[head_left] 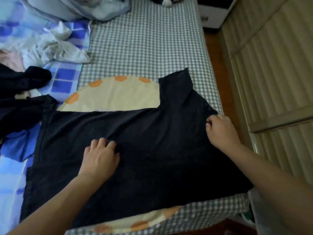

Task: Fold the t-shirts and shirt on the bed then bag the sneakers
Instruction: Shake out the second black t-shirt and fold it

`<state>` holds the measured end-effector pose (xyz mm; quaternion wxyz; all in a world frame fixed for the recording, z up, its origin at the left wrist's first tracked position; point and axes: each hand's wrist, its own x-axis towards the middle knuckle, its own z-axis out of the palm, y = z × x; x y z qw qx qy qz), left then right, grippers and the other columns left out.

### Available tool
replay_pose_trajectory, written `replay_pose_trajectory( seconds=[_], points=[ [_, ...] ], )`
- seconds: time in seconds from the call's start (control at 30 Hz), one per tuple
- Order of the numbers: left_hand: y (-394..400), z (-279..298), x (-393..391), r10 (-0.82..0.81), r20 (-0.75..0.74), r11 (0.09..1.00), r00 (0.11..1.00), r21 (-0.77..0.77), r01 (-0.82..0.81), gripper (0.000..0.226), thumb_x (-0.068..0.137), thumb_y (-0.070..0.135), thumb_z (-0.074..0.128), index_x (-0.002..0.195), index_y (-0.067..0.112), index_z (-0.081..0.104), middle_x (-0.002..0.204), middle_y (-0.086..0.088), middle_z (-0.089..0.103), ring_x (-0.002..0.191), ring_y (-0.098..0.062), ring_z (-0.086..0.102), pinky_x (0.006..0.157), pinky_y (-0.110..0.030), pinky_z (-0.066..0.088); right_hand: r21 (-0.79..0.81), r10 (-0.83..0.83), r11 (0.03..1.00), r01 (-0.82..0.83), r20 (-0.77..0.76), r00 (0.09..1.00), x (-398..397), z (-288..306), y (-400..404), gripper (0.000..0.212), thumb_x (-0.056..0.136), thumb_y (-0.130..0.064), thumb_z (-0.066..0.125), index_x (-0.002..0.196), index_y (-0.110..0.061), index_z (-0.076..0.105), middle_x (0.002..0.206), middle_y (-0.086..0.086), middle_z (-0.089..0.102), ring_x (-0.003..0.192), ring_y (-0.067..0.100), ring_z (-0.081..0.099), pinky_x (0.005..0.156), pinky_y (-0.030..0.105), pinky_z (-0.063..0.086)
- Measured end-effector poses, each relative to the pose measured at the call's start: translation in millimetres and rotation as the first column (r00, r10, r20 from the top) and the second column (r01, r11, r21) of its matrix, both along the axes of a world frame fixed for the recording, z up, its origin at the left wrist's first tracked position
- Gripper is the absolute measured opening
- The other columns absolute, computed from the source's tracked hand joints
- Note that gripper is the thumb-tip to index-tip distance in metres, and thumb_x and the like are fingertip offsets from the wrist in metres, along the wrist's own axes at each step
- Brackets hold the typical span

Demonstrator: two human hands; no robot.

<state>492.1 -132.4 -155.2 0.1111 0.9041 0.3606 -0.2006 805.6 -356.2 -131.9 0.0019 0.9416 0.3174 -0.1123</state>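
- Head view: a dark navy cotton t-shirt [152,150] lies spread flat on the bed with the grey-and-white checked sheet [144,48].
- The t-shirt lies longways across the bed, from left to right. Its neck end points right, toward the bed's edge. Its bottom hem is at the left.
- One short sleeve [176,85] sticks out toward the far end of the bed.
- The t-shirt partly covers a round cream cushion with orange spots [111,95].
- The left hand [100,158] rests on the middle of the t-shirt. Its fingers curl into the cloth and bunch up a small fold.
- The right hand [220,129] is at the neck end, near the bed's edge. Its fingers are curled and pinch the cloth there.
- A crumpled white cloth [55,46] lies on a blue patterned blanket [66,78] at the far left.
- More dark clothes [20,92] sit in a heap at the left, touching the t-shirt's hem corner.
- A pale wooden slatted door [271,73] stands to the right of the bed.
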Motion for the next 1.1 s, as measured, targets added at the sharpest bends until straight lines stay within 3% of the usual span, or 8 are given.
replay_pose_trajectory(
  seconds=[0.2, 0.37, 0.47, 0.57, 0.67, 0.8, 0.93, 1.1],
  points=[
    [5, -29, 197, 0.209, 0.452, 0.948, 0.867, -0.311, -0.066, 0.041, 0.101, 0.035, 0.054, 0.139, 0.02, 0.052, 0.128, -0.002, 0.059, 0.118, -0.023, 0.055, 0.099, -0.037, 0.046, 0.166, -0.102, 0.972, 0.167, -0.343, 0.934, 128, -41, 95, 0.048, 0.101, -0.019, 0.056, 0.147, -0.016, 0.046, 0.146, 0.005, 0.053, 0.13, 0.026, 0.052, 0.105, 0.032, 0.042],
    [43, -57, 299, 0.544, 0.431, 0.806, 0.72, -0.508, -0.305, 0.058, 0.104, 0.028, 0.052, 0.157, 0.02, 0.029, 0.152, -0.01, 0.044, 0.133, -0.027, 0.05, 0.109, -0.04, 0.042, 0.236, -0.18, 0.893, 0.383, -0.593, 0.785, 177, -79, 147, 0.051, 0.104, -0.017, 0.053, 0.152, -0.016, 0.038, 0.148, 0.006, 0.051, 0.125, 0.025, 0.054, 0.104, 0.037, 0.047],
    [70, -68, 327, 0.392, 0.364, 0.875, 0.845, -0.432, -0.22, 0.062, 0.103, 0.033, 0.055, 0.158, 0.031, 0.025, 0.156, -0.009, 0.033, 0.131, -0.027, 0.05, 0.106, -0.039, 0.043, 0.275, -0.167, 0.815, 0.51, -0.732, 0.661, 195, -88, 166, 0.054, 0.103, -0.021, 0.057, 0.153, -0.018, 0.038, 0.13, -0.001, 0.059, 0.093, 0.011, 0.061, 0.076, 0.029, 0.055],
    [94, -72, 343, 0.3, 0.319, 0.91, 0.899, -0.378, -0.169, 0.025, 0.102, 0.03, 0.057, 0.126, 0.026, 0.059, 0.132, -0.007, 0.055, 0.104, -0.018, 0.059, 0.087, -0.032, 0.049, 0.297, -0.067, 0.773, 0.561, -0.841, 0.537, 207, -92, 179, 0.036, 0.102, -0.02, 0.059, 0.137, -0.017, 0.057, 0.131, 0.0, 0.064, 0.091, 0.009, 0.065, 0.073, 0.024, 0.054],
    [104, -70, 338, 0.537, 0.347, 0.818, 0.769, -0.438, -0.373, 0.009, 0.097, 0.016, 0.055, 0.094, 0.015, 0.063, 0.1, -0.008, 0.068, 0.087, -0.021, 0.064, 0.078, -0.04, 0.057, 0.29, -0.028, 0.759, 0.582, -0.88, 0.475, 211, -94, 182, 0.034, 0.105, -0.039, 0.049, 0.126, -0.017, 0.065, 0.114, -0.002, 0.072, 0.101, 0.012, 0.066, 0.098, 0.031, 0.052],
    [101, -68, 309, 0.801, 0.332, 0.594, 0.498, -0.544, -0.593, 0.018, 0.087, 0.013, 0.054, 0.093, 0.0, 0.065, 0.091, -0.013, 0.07, 0.084, -0.033, 0.066, 0.076, -0.047, 0.055, 0.273, -0.065, 0.837, 0.474, -0.811, 0.582, 212, -96, 175, 0.022, 0.105, -0.032, 0.048, 0.114, -0.022, 0.065, 0.109, -0.004, 0.069, 0.102, 0.013, 0.062, 0.102, 0.039, 0.05],
    [104, -70, 294, 0.797, 0.248, 0.576, 0.551, -0.585, -0.571, 0.026, 0.093, 0.023, 0.06, 0.092, -0.002, 0.068, 0.086, -0.012, 0.066, 0.076, -0.025, 0.058, 0.07, -0.04, 0.047, 0.225, -0.027, 0.934, 0.278, -0.731, 0.682, 196, -94, 177, 0.036, 0.096, -0.032, 0.066, 0.129, -0.018, 0.061, 0.124, -0.004, 0.063, 0.114, 0.019, 0.062, 0.101, 0.041, 0.052],
    [109, -73, 292, 0.673, 0.24, 0.703, 0.7, -0.503, -0.503, 0.023, 0.098, 0.026, 0.063, 0.087, 0.007, 0.069, 0.085, -0.007, 0.07, 0.07, -0.019, 0.058, 0.059, -0.03, 0.044, 0.18, -0.096, 0.956, 0.23, -0.55, 0.83, 193, -96, 179, 0.016, 0.1, -0.03, 0.061, 0.09, -0.016, 0.06, 0.089, 0.0, 0.062, 0.088, 0.021, 0.063, 0.076, 0.034, 0.052]
  ],
)
